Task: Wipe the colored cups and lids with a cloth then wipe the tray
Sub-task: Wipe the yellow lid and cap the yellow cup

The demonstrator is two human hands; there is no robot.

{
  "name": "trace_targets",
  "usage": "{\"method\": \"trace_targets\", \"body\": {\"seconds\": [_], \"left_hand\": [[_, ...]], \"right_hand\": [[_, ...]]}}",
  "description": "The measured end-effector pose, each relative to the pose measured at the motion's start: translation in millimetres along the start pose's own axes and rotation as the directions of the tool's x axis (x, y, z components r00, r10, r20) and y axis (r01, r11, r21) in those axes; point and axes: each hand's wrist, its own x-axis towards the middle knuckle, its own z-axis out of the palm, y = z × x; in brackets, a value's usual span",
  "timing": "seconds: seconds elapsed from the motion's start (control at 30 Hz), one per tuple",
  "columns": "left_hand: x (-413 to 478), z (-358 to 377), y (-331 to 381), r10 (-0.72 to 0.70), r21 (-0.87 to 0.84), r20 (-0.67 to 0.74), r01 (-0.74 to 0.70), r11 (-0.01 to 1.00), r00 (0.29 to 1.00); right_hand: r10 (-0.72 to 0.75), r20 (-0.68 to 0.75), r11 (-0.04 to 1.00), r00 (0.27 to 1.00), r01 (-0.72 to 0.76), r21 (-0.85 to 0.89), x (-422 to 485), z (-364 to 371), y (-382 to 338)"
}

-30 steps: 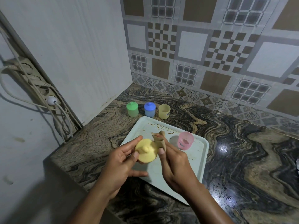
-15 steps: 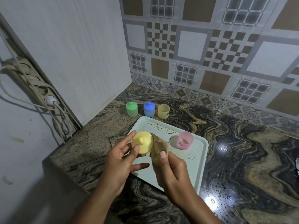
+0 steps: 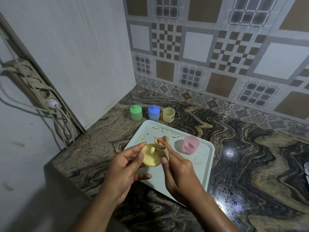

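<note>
Marbled counter (image 3: 247, 148), cloth (image 3: 163, 150) against yellow lid (image 3: 150, 158)

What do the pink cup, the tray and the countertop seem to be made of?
Pink cup: likely translucent plastic; light passes through its wall. Tray: pale, matte, brown-stained; plastic or coated metal, unclear. Countertop: polished stone or stone-look, with swirled veins and bright reflections.
</note>
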Motion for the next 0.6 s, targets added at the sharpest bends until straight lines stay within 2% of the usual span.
{"method": "trace_targets", "body": {"seconds": [0.07,0.13,0.23,0.33,0.47,0.6], "left_hand": [[-0.1,0.4,-0.8,-0.014,-0.029,-0.014,0.013,0.999,1.0],[0.8,1.2,0.0,-0.022,-0.071,-0.063,0.017,0.997,0.998],[3.1,0.8,1.4,-0.012,-0.061,-0.128,0.004,0.998,0.992],[2.2,4.5,0.5,0.023,-0.041,-0.137,-0.029,0.999,0.99],[-3.1,13.5,-0.1,0.047,-0.031,-0.093,-0.05,0.998,0.995],[-2.1,15.2,-0.8,0.055,-0.048,-0.11,-0.06,0.997,0.992]], "right_hand": [[0.053,-0.01,0.998,0.999,-0.054,-0.032,0.9,-2.1,5.0],[0.161,-0.089,0.987,0.983,-0.161,0.009,-1.0,-6.0,5.9],[0.327,-0.094,0.919,0.94,-0.293,0.263,-4.8,-6.6,-4.9],[0.293,-0.036,0.895,0.956,-0.261,0.363,-9.4,-2.8,-19.2],[0.268,-0.053,0.914,0.962,-0.237,0.329,-7.8,0.6,-22.4],[0.209,-0.104,0.96,0.972,-0.184,0.21,-8.5,-2.3,-21.5]]}}
